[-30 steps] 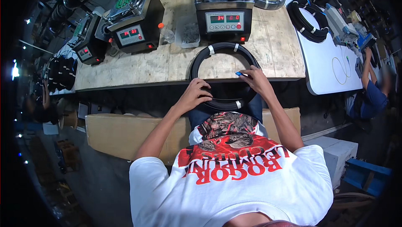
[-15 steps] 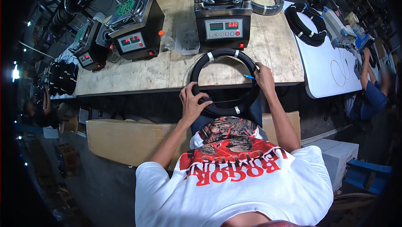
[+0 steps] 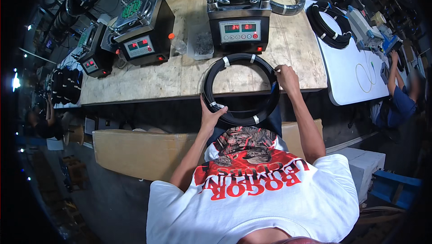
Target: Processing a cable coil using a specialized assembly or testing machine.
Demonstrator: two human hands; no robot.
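A coil of black cable (image 3: 240,58) bound with white tape bands leans upright-tilted against the front edge of the wooden workbench, its lower part over my lap. At its lower left, my left hand (image 3: 210,115) grips the ring, thumb across the inner side by a white band. My right hand (image 3: 288,80) is closed in a pinch at the coil's upper right edge, on what looks like a strand of the cable. A small blue piece (image 3: 273,87) shows on the coil just below those fingers.
Past the coil stands a black polishing machine (image 3: 238,34) with a lit display; two similar machines (image 3: 146,32) are to the left. Between them are a clear tub (image 3: 201,46) and an orange-capped bottle (image 3: 178,45). More cable coils (image 3: 330,25) lie on the white table (image 3: 346,86), where a co-worker sits.
My left hand has shifted from open fingers over the coil to a grip on its lower left. My right hand has turned slightly outward. The blue connector no longer sticks into the ring's opening.
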